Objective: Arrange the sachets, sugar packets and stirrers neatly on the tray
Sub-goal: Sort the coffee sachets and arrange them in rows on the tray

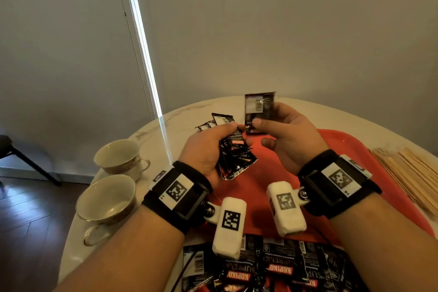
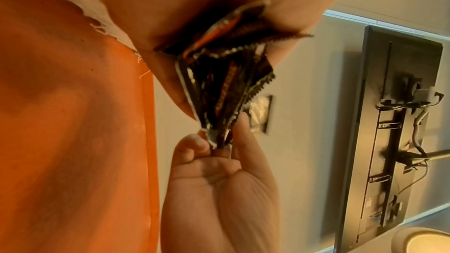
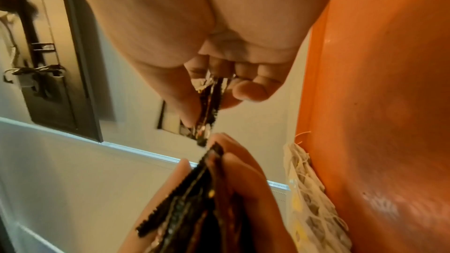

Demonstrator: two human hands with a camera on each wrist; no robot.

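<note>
Above the red tray point(image 1: 331, 147) my left hand point(image 1: 208, 147) grips a fanned bunch of black coffee sachets point(image 1: 237, 156); the same bunch point(image 2: 226, 76) fills the left wrist view. My right hand point(image 1: 284, 130) pinches a small stack of black sachets point(image 1: 259, 111) upright between thumb and fingers, seen edge-on as the pinched stack point(image 3: 209, 107) in the right wrist view. The two hands are close together, their sachets nearly touching. More black sachets point(image 1: 272, 268) lie in a loose pile at the tray's near edge. Wooden stirrers point(image 1: 407, 173) lie right of the tray.
Two empty teacups point(image 1: 118, 154) point(image 1: 106, 199) stand on the round white table point(image 1: 184, 111) at the left. A few more sachets point(image 1: 213, 122) lie on the table beyond my left hand. A wall and a window blind are behind the table.
</note>
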